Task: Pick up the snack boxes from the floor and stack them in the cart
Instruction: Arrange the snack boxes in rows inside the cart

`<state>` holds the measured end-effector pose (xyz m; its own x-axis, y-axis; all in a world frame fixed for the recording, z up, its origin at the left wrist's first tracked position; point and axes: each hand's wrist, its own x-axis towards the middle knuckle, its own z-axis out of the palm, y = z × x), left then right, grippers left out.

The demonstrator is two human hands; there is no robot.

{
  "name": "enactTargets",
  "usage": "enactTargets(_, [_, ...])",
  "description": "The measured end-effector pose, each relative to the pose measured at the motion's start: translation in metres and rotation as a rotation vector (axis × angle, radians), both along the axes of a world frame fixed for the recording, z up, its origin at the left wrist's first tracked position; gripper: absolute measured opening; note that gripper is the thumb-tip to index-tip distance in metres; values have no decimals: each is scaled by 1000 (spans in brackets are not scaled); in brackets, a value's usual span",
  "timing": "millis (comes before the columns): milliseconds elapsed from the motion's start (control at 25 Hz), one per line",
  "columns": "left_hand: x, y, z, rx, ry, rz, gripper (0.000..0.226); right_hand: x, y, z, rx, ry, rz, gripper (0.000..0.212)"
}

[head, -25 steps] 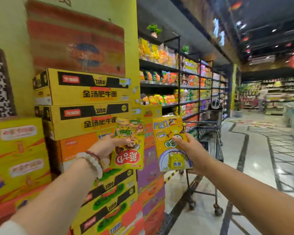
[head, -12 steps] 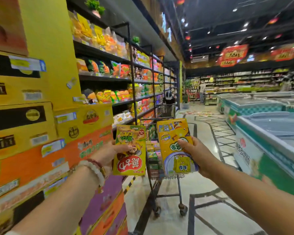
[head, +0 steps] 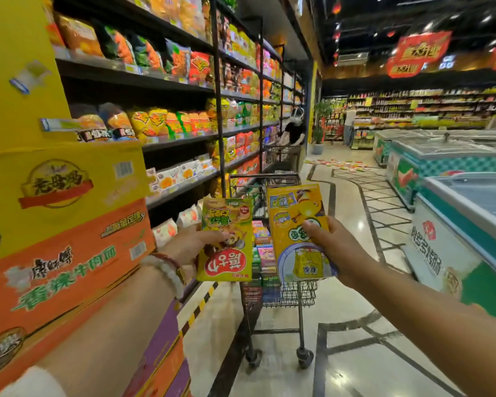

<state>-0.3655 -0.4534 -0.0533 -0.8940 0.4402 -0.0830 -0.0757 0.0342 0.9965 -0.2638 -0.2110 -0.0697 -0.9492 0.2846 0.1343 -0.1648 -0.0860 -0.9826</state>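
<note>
Both arms are stretched out over the cart (head: 287, 293) — left hand (head: 189, 247) pinching a green-and-yellow snack box (head: 226, 242) by its edge, right hand (head: 338, 250) wrapped round a taller yellow box (head: 295, 224). Both boxes are held up above the basket, which has more boxes stacked inside.

A supermarket aisle. Tall dark shelving (head: 184, 90) on the left is packed with bright snack bags, stacked instant-noodle cartons (head: 63, 213) stand beside it, a wire shopping cart (head: 278, 293) sits on the polished tile floor, chest freezers (head: 453, 179) line the right, and red promotional banners (head: 421, 53) hang overhead.
</note>
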Motion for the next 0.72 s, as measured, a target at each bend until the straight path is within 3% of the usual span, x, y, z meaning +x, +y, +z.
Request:
enactTargets(200, [-126,53,-35,34,-89,-26,18,-113,52,-36,-36,-59,-80,65])
enactTargets(400, [-222,114,-75,6,-204,-29,15,-198,101,-71,-90,-140,-121,46])
enactTargets(520, [-273,159,-102,-5,-262,-29,14,-253,132,-101,-133,-200,-119,59])
enactTargets(720, [-357,227,-156,0,-347,14,13,-356,196,-157,-143,-313,-81,43])
